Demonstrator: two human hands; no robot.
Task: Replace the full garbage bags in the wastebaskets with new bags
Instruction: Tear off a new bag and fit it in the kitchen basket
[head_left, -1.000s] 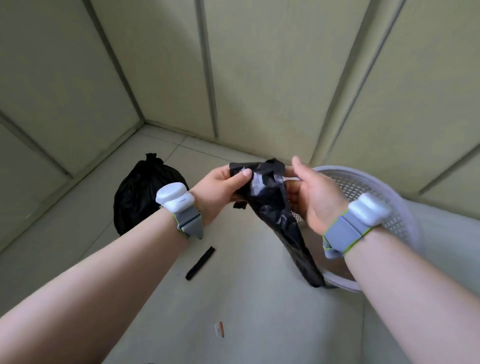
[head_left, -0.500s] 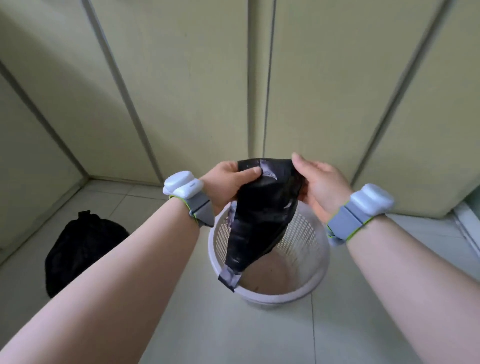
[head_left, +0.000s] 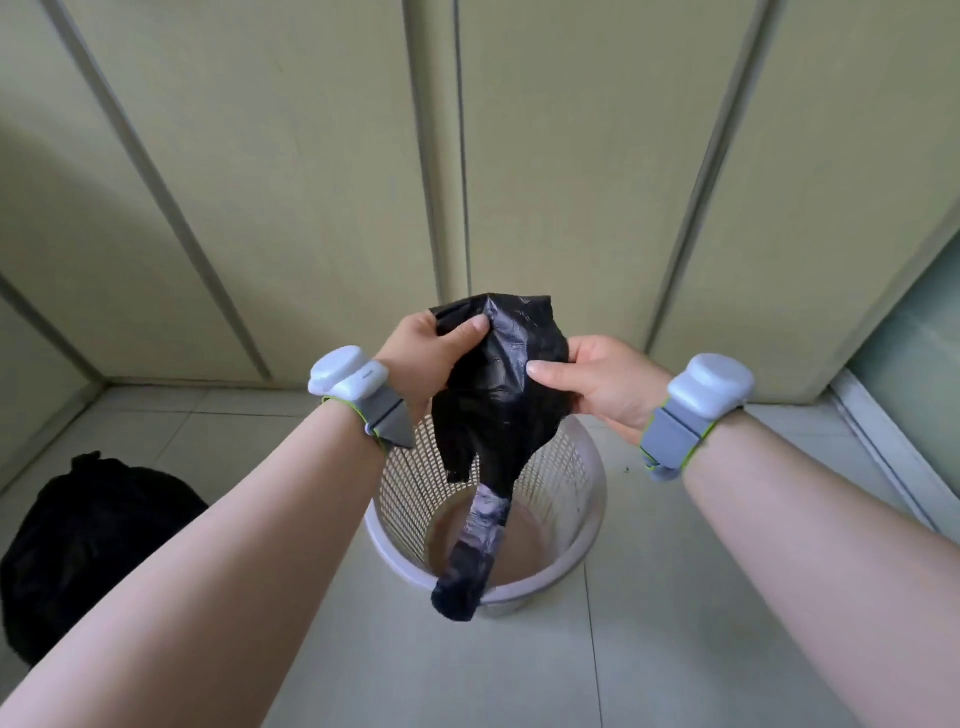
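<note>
Fingers of the left hand (head_left: 431, 348) and right hand (head_left: 597, 382) pinch the upper edge of the new black bag (head_left: 501, 384), one on each side. Its twisted lower end hangs into the white mesh wastebasket (head_left: 582, 519) on the tiled floor (head_left: 675, 623). Farther left sits the tied full bag (head_left: 88, 535).

Black bag (head_left: 498, 395) above white wastebasket (head_left: 577, 488)
</note>
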